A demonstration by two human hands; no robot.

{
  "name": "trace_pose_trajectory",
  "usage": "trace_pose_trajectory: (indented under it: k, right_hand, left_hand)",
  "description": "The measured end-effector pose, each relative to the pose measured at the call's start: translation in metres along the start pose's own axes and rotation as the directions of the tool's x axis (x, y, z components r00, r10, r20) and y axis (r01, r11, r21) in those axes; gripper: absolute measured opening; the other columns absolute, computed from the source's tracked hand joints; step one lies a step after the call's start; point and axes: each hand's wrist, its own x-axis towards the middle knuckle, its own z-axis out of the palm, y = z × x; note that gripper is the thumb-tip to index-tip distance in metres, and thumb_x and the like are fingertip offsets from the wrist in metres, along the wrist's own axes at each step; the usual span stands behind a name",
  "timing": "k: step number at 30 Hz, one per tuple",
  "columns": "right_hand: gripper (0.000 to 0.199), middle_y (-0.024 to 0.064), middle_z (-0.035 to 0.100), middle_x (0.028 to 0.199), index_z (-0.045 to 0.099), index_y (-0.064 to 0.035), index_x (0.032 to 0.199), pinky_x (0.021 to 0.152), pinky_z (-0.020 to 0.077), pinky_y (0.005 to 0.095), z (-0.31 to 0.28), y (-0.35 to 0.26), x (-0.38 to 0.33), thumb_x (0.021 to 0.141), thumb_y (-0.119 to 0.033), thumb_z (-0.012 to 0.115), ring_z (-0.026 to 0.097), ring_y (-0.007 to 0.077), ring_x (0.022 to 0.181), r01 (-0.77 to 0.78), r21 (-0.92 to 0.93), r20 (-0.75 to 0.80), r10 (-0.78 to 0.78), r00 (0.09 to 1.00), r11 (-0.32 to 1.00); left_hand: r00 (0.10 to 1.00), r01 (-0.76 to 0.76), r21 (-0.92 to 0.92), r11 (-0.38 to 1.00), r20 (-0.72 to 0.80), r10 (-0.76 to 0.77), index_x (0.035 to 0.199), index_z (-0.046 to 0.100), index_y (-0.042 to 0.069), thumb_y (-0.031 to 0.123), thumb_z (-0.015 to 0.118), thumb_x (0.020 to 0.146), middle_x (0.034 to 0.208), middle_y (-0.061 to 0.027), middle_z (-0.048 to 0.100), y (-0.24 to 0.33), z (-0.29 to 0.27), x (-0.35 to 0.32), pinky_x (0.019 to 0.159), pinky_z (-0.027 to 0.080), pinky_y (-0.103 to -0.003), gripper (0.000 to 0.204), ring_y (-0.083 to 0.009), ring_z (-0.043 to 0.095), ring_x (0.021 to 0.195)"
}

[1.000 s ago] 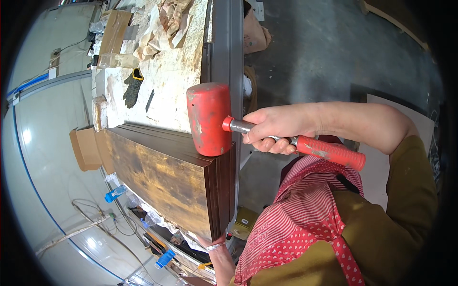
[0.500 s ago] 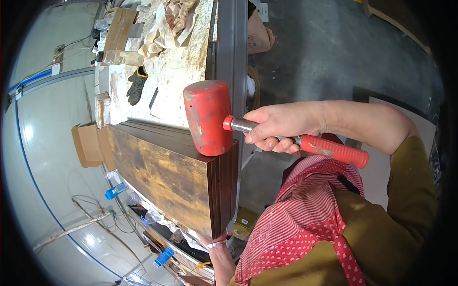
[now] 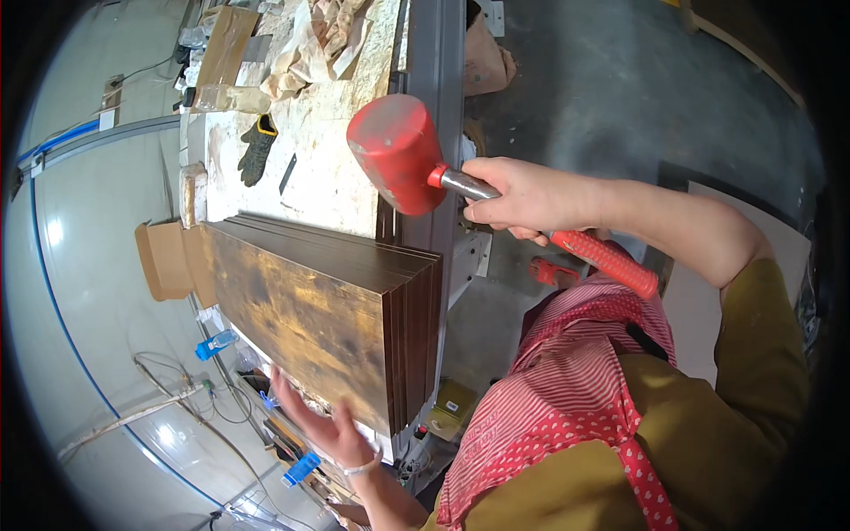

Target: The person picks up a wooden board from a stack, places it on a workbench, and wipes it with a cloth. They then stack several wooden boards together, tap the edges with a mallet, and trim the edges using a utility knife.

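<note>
My right hand (image 3: 522, 199) is closed around the metal shaft of a red rubber mallet (image 3: 397, 155). The mallet's scuffed head hangs above the far edge of a stack of dark brown boards (image 3: 301, 323), apart from them. Several panels stand close together on edge, and the outermost one has a mottled golden-brown face. On the near left side of that face is my left hand (image 3: 323, 429), fingers spread and holding nothing. Whether its fingertips touch the panel I cannot tell.
A dark knitted glove (image 3: 258, 150) and a thin black strip (image 3: 288, 174) lie on the stained white bench top (image 3: 332, 168). Crumpled paper (image 3: 319, 49) is farther back. An open cardboard box (image 3: 168, 261) sits left of the boards. Blue-capped bottles (image 3: 217, 344) stand nearer me.
The mallet has lifted off the boards' top edge and tilted, moving farther away. My left hand has come out from behind the near corner of the boards, to the left, with fingers spread.
</note>
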Motion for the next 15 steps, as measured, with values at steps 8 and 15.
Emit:
trace_pose_trajectory:
  k: [8,15]
  right_hand:
    - [0.015,-0.0013,0.04,0.064,0.041,-0.0051,0.096,0.038,0.0352,0.0242,-0.009,0.014,-0.005,0.088,-0.015,0.049,0.04,0.0065,0.043,0.008,-0.084,-0.095,-0.016,0.995,0.996]
    - [0.013,-0.0012,0.039,0.064,0.04,-0.0055,0.096,0.039,0.0362,0.0245,-0.02,0.02,-0.006,0.087,-0.011,0.047,0.04,0.0065,0.043,-0.03,-0.036,-0.102,0.026,0.994,0.999]
  left_hand:
    - [0.857,-0.401,0.252,0.88,0.443,0.264,0.119,0.051,0.008,0.014,0.072,0.071,0.133,-0.0112,0.045,0.037,0.063,0.061,0.107,0.025,-0.047,0.053,-0.0386,0.029,0.131]
    - [0.874,-0.371,0.127,0.92,0.382,0.299,0.1,0.061,0.01,0.007,0.071,0.071,0.118,-0.0032,0.057,0.029,0.075,0.062,0.104,0.025,-0.051,0.031,-0.0384,0.035,0.128]
